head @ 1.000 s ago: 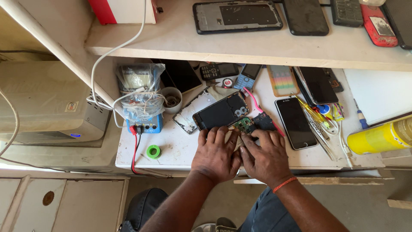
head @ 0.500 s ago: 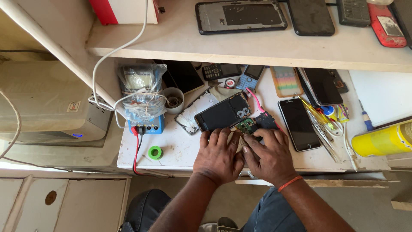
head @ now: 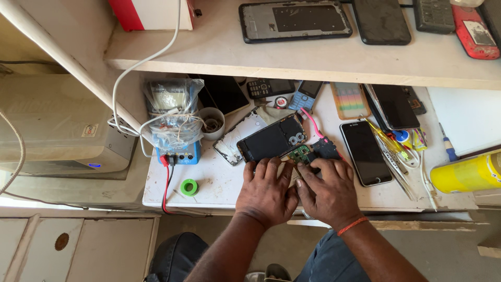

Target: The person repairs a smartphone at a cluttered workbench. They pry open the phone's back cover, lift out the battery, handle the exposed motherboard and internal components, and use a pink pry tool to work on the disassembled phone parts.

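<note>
Both hands pressed close together at the near desk (head: 219, 188) edge, left hand (head: 266, 190) flat-fingered beside the opened black phone (head: 271, 142), right hand (head: 327, 192) curled onto the small green circuit board (head: 299, 154), barely shifted from a moment ago.

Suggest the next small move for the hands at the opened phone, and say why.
Probably a steadying press: the left hand pins the opened dark phone while the right hand works the small green circuit board. Both hands' fingertips already meet at the board, which lies loose against the phone's end, so it could shift.
</note>
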